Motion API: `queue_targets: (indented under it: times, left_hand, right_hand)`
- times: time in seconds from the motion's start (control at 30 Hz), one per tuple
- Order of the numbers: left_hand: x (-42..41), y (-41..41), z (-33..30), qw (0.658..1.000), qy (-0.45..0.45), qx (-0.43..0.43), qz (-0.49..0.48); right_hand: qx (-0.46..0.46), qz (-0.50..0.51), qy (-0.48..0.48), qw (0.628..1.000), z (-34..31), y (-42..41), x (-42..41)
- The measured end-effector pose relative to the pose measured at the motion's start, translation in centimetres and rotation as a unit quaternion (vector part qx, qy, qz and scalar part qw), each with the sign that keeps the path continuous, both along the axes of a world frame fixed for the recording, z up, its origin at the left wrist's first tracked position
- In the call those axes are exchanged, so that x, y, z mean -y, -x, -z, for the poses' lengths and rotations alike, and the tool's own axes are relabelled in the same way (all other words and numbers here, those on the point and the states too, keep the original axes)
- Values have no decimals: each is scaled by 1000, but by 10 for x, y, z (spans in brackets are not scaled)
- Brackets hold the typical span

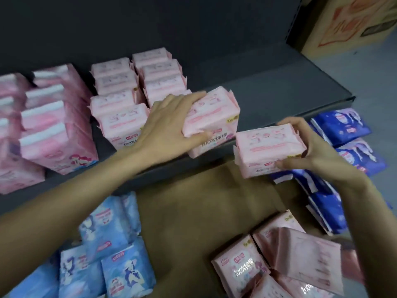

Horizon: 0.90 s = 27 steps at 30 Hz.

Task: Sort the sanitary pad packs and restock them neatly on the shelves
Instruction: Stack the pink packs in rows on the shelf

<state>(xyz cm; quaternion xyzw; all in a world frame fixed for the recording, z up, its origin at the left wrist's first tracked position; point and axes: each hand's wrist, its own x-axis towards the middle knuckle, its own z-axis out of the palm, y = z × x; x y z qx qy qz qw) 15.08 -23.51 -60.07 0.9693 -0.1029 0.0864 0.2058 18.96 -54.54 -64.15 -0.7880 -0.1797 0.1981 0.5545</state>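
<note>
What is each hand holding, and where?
Left hand grips a pale pink plastic pad pack by its left end on the shelf; right hand holds another by its right end.

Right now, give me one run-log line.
left hand: setting pink pack on shelf | right hand: holding second pink pack | more packs in box

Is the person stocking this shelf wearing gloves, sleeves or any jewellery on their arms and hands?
No. The left hand and right hand are bare, with no gloves, rings, watch or bracelet showing. Both forearms are uncovered as far as the picture reaches, so no sleeve shows. Fingernails look short and plain.
</note>
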Motion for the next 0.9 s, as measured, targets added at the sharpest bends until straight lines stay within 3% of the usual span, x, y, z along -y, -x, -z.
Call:
queue_targets:
  times: [0.2,0.43,0.6,0.8,0.9]
  left_hand:
    - [10,-130,-7,998,-62,22,-13]
    - [-11,-235,27,974,-171,-103,-104]
    - [-37,-268,41,974,-168,-124,-84]
    - [-76,-268,36,985,-94,-115,-87]
    - [-101,-256,42,981,-117,-134,-77]
  right_hand:
    - [62,14,-20,998,-22,-49,-3]
    - [56,20,-30,998,10,-136,-51]
    - [38,8,-28,999,35,-190,-90]
    - [114,3,64,991,41,-248,-141]
    - [142,0,96,985,35,-261,-166]
